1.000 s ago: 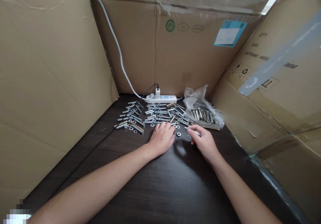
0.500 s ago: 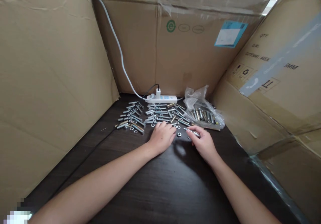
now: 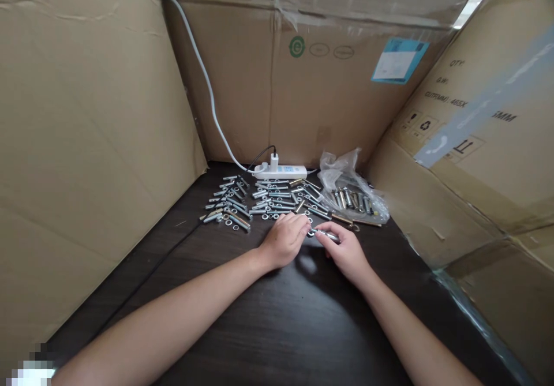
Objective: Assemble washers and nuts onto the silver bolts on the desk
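- I have the right hand (image 3: 346, 252) low over the table (image 3: 259, 331), its fingers pinched narrow around a slim silver rod (image 3: 328, 236) that points leftward.
- The rod's far end sits right by the left hand's fingertips, in the narrow gap between the 2 hands; from here I cannot tell whether it touches them.
- My left hand (image 3: 283, 240) is palm down with its fingers bent and close together; whether they grip anything I cannot tell, since the back of the hand hides it.
- Under the rod's tip I make out a small metal ring (image 3: 310, 233), partly hidden.
- Just beyond the left hand I see the middle group of bolts (image 3: 277, 194), laid in rough rows with washers among them.
- To the left of that is a 2nd group of bolts (image 3: 238, 220), with a few loose washers (image 3: 236, 228) at its near edge.
- On the right, more bolts (image 3: 350, 198) lie at a crumpled clear plastic bag (image 3: 380, 206); I can't tell whether they are inside or on top.
- Behind the rows I have a white power strip (image 3: 285, 172) with a white plug (image 3: 274, 161) standing in it.
- A black cable (image 3: 153, 262) runs across the left group and down the table.
- Cardboard (image 3: 337, 103) walls in 3 sides, left, back and right.
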`<state>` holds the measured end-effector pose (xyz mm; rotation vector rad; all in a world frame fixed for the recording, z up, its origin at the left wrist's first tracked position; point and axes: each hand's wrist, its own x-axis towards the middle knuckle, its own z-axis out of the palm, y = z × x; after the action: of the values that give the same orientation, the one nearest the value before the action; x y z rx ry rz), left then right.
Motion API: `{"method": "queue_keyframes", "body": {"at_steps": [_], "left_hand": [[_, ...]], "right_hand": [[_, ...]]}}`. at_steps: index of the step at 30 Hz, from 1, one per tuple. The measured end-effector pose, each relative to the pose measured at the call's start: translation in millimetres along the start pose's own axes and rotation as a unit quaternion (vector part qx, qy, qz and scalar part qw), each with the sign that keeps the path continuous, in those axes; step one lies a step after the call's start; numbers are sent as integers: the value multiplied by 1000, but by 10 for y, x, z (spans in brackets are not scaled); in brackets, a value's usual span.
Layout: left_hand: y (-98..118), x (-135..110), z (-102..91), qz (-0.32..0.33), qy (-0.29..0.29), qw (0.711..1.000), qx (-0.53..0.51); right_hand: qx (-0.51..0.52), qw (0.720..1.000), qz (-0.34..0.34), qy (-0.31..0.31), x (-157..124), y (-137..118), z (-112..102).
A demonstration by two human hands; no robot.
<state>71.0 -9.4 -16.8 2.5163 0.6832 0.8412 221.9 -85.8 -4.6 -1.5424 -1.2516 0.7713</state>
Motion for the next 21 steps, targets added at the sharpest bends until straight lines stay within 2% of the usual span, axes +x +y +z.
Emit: {"method": "queue_keyframes", "body": {"at_steps": [4,9,21], "left_hand": [[8,4,-6,-9,4,1000,-10],[41,-3,-32,-6,25,999,-35],[72,-12,-83,50,-28,996,-69]], "right_hand": [[42,998,35,-23,0,56,19],[106,993,47,-32,-16,93,60],[212,972,73,-68,-15,87,29]]}}
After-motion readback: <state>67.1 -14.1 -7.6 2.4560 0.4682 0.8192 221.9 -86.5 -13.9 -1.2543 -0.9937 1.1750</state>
